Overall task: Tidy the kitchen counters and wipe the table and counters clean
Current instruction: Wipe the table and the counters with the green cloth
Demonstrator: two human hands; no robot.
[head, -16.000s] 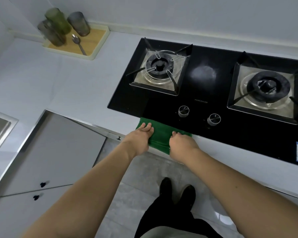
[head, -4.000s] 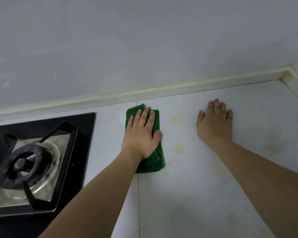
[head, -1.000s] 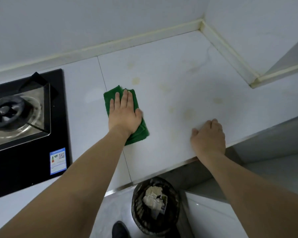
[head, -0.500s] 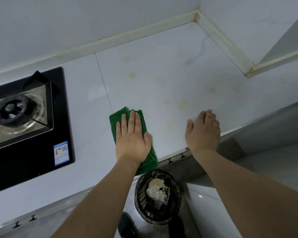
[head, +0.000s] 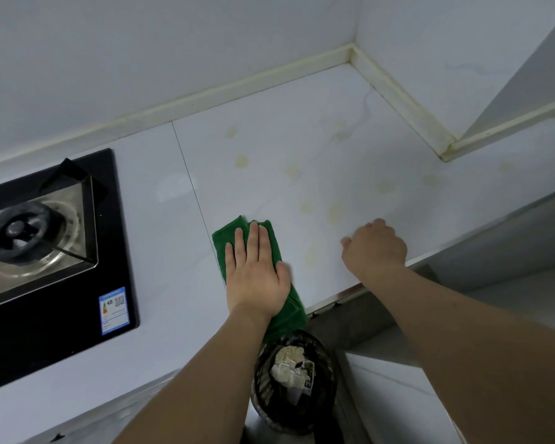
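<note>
- Counter [head: 350, 149]: white slab meeting the wall in a corner at 1 o'clock; yellowish stains [head: 241, 161] scattered across its middle.
- Gas hob [head: 45, 251]: black glass at 9 o'clock, one burner showing, a label on its near corner.
- Waste bin [head: 293, 382]: on the floor at 6 o'clock, crumpled paper inside.
- Green cloth [head: 228, 235]: folded, flat on the counter near its front edge.
- My left hand [head: 257, 270]: fingers straight, palm pressing on the cloth.
- My right hand [head: 375, 248]: at 3 o'clock, fingers curled under (holding nothing visible), resting on the counter beside the edge.
</note>
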